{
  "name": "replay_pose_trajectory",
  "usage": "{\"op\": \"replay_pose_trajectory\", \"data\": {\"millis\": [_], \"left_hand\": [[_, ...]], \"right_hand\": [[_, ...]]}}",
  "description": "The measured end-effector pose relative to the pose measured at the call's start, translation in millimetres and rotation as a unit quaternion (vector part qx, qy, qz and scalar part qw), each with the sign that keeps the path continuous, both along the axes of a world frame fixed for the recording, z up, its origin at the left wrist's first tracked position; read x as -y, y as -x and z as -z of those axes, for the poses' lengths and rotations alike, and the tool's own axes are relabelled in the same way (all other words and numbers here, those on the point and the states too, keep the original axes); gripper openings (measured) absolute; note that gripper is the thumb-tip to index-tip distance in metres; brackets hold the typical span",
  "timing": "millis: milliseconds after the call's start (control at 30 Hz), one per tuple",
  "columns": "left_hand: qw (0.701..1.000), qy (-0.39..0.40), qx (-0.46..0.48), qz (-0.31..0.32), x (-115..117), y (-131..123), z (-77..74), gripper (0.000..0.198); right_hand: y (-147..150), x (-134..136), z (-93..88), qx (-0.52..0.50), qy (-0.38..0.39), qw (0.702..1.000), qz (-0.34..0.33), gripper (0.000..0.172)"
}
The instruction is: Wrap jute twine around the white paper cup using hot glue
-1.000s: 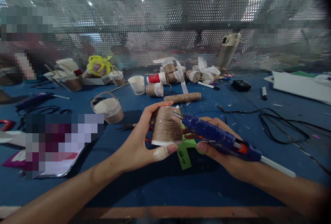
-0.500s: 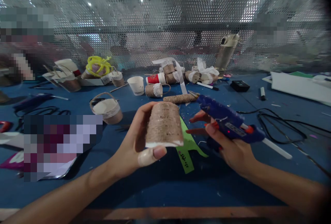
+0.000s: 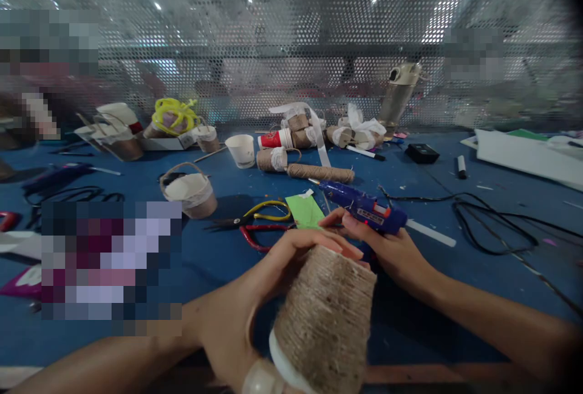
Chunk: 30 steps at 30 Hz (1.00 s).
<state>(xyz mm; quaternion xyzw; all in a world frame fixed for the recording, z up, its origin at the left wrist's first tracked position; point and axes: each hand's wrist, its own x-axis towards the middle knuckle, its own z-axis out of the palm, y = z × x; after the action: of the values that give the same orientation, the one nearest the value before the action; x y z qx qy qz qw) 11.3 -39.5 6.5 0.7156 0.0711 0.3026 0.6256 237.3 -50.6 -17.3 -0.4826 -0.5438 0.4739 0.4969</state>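
Twine-wrapped paper cup (image 3: 328, 321): lower centre of frame, held above the blue table (image 3: 410, 336). Was mid-frame half a second ago; now pulled in toward the wearer and tilted, white rim to lower left, narrow end to upper right.

Left hand (image 3: 241, 303) gripping it, fingers over the narrow end, taped thumb down by the rim at the bottom edge. Moved with the cup.

Right hand (image 3: 394, 248) closed round the blue glue gun (image 3: 359, 206), grip mostly hidden. A second ago the nozzle was right at the twine; now it points upper left, past and well apart from the cup, red light lit. White glue stick (image 3: 430, 233) out the back.

My read: gluing is paused, and the close tilt suits checking the wrap. Can't tell if fresh glue is on the twine.

Pulling the cup in uncovered the red-and-yellow-handled scissors (image 3: 246, 219), centre frame. Green paper (image 3: 306, 210) just right of them, twine roll (image 3: 321, 173) behind the nozzle.

Further out: handled cup basket (image 3: 200, 200) left of centre, white paper cup (image 3: 240, 151) upper centre, bottle (image 3: 398, 99) upper right. All three unchanged.
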Motion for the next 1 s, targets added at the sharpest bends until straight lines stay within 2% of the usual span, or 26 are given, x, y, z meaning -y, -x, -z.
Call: {"op": "replay_pose_trajectory", "data": {"millis": [133,233,300,367,433,500,567,733,867,1000], "left_hand": [[0.997,-0.044,0.004,-0.055,-11,4,2.9,0.087],[0.984,-0.099,-0.03,-0.144,-24,9,5.3,0.086],[0.973,-0.113,-0.077,-0.186,-31,12,4.8,0.085],[0.961,-0.149,-0.093,-0.212,-34,14,2.9,0.085],[0.955,-0.165,-0.109,-0.221,-35,15,1.1,0.085],[0.955,-0.155,-0.126,-0.221,-34,15,0.4,0.086],[0.956,-0.143,-0.13,-0.22,-34,16,0.7,0.089],[0.944,-0.196,-0.107,-0.242,-38,19,0.9,0.092],[0.935,-0.229,-0.076,-0.261,-42,21,0.1,0.09],[0.94,-0.217,-0.045,-0.259,-44,23,2.6,0.091]], "right_hand": [[-11,2,-3.5,0.113,-0.114,0.984,0.075,0.024],[-23,13,-12.2,0.17,-0.197,0.959,0.109,0.021],[-30,23,-16.5,0.169,-0.254,0.944,0.124,0.018],[-35,32,-18.3,0.122,-0.302,0.939,0.11,0.01],[-36,38,-18.4,0.113,-0.279,0.947,0.108,0.013],[-34,37,-18.1,0.156,-0.216,0.959,0.101,0.02],[-29,31,-17.9,0.158,-0.153,0.972,0.089,0.021],[-23,20,-16.8,0.106,-0.093,0.987,0.079,0.018],[-29,25,-15.2,0.06,-0.097,0.993,-0.017,0.008],[-32,28,-14.9,0.07,-0.179,0.978,-0.076,0.011]]}}
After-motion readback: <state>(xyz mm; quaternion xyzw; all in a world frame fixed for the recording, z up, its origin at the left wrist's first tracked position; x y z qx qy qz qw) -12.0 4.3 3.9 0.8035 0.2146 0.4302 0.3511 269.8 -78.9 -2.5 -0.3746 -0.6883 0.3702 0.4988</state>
